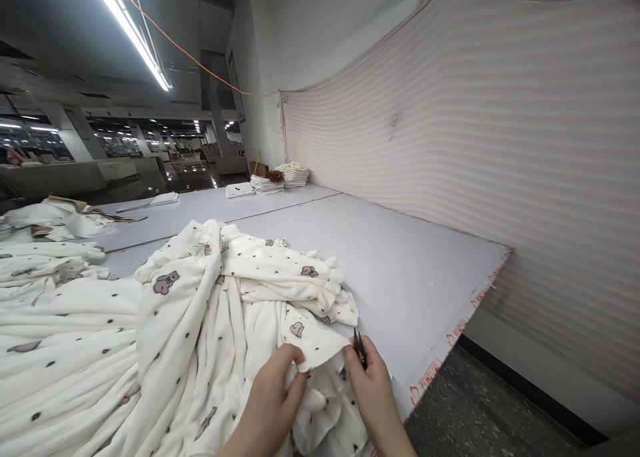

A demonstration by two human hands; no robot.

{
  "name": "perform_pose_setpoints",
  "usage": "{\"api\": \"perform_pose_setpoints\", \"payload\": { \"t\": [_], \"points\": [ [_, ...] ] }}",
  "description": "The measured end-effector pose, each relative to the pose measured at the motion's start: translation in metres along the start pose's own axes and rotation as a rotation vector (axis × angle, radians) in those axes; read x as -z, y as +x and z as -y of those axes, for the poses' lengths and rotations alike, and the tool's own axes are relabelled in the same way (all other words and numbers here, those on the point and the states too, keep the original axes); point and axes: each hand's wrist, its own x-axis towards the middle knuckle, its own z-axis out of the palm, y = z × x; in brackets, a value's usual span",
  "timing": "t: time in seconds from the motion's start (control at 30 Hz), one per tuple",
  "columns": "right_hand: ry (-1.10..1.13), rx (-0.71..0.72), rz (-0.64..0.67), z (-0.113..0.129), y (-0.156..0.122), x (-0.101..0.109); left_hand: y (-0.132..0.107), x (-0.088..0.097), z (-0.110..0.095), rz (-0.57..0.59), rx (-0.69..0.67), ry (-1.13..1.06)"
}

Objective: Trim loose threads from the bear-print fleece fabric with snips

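Observation:
A large heap of white plush fabric, printed with brownish-pink bears and small dark marks, lies gathered in folds with ruffled edges toward the right. At the heap's near right side, my left hand pinches the fabric edge between thumb and fingers. My right hand is closed on a pair of dark thread snips, their pointed blades facing up and away. The thumb and fingertips of that hand also meet the corner of the stretched fabric edge. Most of the snips' body is hidden inside the hand.
The pale table has a right edge taped with red print. Folded white stacks stand at its far end. More loose white cloth lies at the far left. A striped pinkish sheet hangs along the right side.

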Motion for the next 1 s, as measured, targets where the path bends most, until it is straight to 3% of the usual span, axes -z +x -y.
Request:
{"api": "perform_pose_setpoints", "payload": {
  "t": [0.1, 0.23, 0.33, 0.5, 0.8, 0.9, 1.0],
  "points": [
    [-0.403, 0.195, -0.033, 0.007, -0.005, 0.009, -0.003, 0.003, 0.004, -0.053, -0.033, -0.009],
    [-0.561, 0.347, 0.117, 0.019, -0.022, 0.016, -0.007, 0.0, 0.006, -0.09, -0.1, -0.01],
    [-0.643, 0.403, 0.245, 0.022, -0.03, 0.015, -0.009, -0.003, 0.008, -0.087, -0.126, -0.01],
    [-0.789, 0.371, 0.234, 0.024, -0.029, 0.01, -0.011, -0.002, 0.009, -0.077, -0.136, 0.004],
    [-0.613, 0.322, 0.203, 0.022, -0.026, 0.01, -0.013, 0.0, 0.011, -0.122, -0.135, -0.002],
    [-0.392, 0.266, 0.169, 0.018, -0.024, 0.005, -0.009, 0.007, 0.007, -0.04, -0.001, -0.044],
    [-0.161, 0.269, 0.235, 0.013, -0.022, -0.006, -0.001, 0.019, 0.001, 0.086, 0.173, -0.165]
  ]
}}
